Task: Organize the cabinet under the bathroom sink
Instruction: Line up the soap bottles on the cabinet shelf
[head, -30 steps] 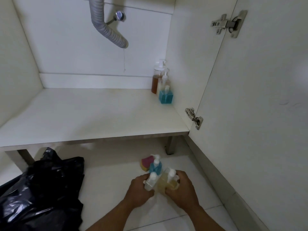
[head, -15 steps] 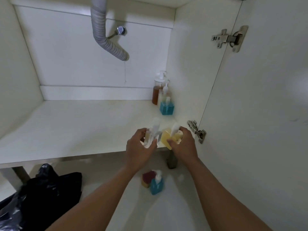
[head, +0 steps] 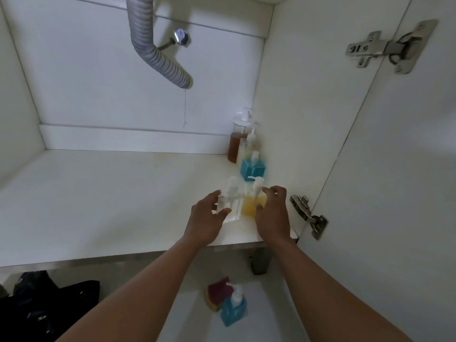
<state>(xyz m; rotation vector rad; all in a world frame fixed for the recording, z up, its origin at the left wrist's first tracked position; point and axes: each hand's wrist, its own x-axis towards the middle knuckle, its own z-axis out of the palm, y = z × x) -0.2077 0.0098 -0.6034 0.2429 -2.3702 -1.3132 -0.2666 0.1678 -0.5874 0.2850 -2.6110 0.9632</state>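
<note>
Setting two pump bottles on the cabinet shelf (head: pixel 98 206) — roughly midway.
Left hand (head: pixel 209 215) curls round the clear bottle (head: pixel 230 202), right hand (head: pixel 271 213) pinches the yellow bottle (head: pixel 250 206), both just before the blue square bottle (head: pixel 253 170) — a second blue bottle (head: pixel 233 311) and sponge (head: pixel 217 291) wait on the floor (head: pixel 271 317).

This is a home bathroom, seen at the white cabinet (head: pixel 111 206) under the sink. A grey corrugated drain hose (head: pixel 158 55) drops in at 12 o'clock beside a chrome valve (head: pixel 181 37). Soap dispensers line the wall at 2 o'clock: an amber bottle (head: pixel 233 146) and a blue bottle (head: pixel 253 170), with a clear pump bottle (head: pixel 229 206) and a yellow pump bottle (head: pixel 251 206) nearer centre. A door hinge (head: pixel 385 48) sits at 1 o'clock. On the pale tiled floor (head: pixel 266 317) at 6 o'clock lie a sponge (head: pixel 218 291) and another dispenser (head: pixel 233 313) — a black bag (head: pixel 49 307) slumps at 8 o'clock.
</note>
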